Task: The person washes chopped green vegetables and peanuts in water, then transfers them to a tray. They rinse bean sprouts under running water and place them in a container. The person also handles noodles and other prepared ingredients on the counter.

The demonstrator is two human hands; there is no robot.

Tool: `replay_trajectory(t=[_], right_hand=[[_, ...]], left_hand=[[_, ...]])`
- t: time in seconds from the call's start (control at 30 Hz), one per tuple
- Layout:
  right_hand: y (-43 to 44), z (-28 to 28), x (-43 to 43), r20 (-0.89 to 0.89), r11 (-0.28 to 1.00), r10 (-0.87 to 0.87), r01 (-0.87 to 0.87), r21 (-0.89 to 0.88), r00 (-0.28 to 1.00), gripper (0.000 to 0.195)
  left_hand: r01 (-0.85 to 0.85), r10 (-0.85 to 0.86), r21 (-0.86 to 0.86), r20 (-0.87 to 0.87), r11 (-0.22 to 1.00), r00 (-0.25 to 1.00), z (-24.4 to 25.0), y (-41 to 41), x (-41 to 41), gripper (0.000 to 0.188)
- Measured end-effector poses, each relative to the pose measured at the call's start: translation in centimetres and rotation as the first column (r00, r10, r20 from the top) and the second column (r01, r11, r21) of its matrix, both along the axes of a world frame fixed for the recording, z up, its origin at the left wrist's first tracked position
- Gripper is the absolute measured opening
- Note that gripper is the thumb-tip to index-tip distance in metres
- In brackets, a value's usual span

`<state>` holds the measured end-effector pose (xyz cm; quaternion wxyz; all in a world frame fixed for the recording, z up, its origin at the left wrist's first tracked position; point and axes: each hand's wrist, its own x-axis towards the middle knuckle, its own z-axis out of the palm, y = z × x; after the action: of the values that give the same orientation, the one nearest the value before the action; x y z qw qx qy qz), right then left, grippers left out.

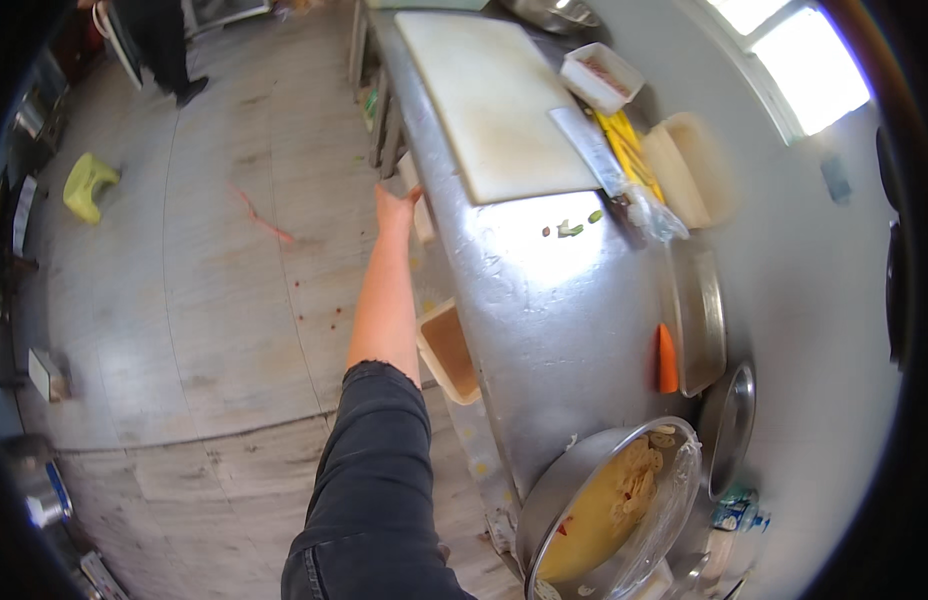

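My left hand [396,205] reaches out beside the counter's front edge, at the end of a dark sleeve. It is at a white container [425,220] below the counter top. Its fingers point away and are mostly hidden, so a grip cannot be made out. My right hand is out of view. On the steel counter [561,322] lie a large white cutting board [501,112] and a cleaver [584,146]. Green scraps [570,229] and a carrot piece [666,360] are nearby. A steel bowl [565,476] holds pale slices in yellowish liquid, with clear film along its rim.
A tan-filled tub [449,352] sits under the counter edge. Along the wall are a steel tray [700,322], a white box [600,79] and yellow packaging [629,150]. A yellow-green stool [87,187] stands on the floor. A person [153,45] stands at the upper left.
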<state>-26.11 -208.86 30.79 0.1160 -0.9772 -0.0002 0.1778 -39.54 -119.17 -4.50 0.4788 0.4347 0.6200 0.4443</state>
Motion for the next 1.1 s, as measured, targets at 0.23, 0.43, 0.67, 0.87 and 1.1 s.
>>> replay_trajectory(t=[0.23,0.43,0.67,0.87,1.1], right_hand=[[2.7,-1.2,2.2,0.008,0.998,0.027,-0.026,-0.063,1.0,0.043],[2.2,-2.9,2.5,0.049,0.998,0.053,-0.051,-0.046,0.997,0.045],[-9.7,-6.0,-3.5,0.289,0.995,-0.086,0.098,-0.027,0.954,0.046],[-19.4,-11.1,-5.4,0.365,0.911,-0.401,0.406,0.064,0.84,0.048],[-24.3,-18.7,-4.3,0.011,0.709,-0.511,0.415,0.57,0.859,0.047]], left_hand=[[0.105,0.045,-0.383,0.361,0.918,0.931,-18.5,-18.0,-8.2,0.066],[0.326,-0.832,-0.77,-0.467,0.549,0.298,-27.8,-52.7,-27.9,0.035],[-0.317,0.181,-0.82,-0.261,0.477,0.948,-24.2,-55.7,-44.9,0.023],[0.176,-0.019,-0.739,0.216,0.65,0.976,-7.3,-43.9,-33.8,0.023],[0.701,-0.94,-0.713,0.231,0.011,0.25,11.0,-57.3,-20.0,0.023]])
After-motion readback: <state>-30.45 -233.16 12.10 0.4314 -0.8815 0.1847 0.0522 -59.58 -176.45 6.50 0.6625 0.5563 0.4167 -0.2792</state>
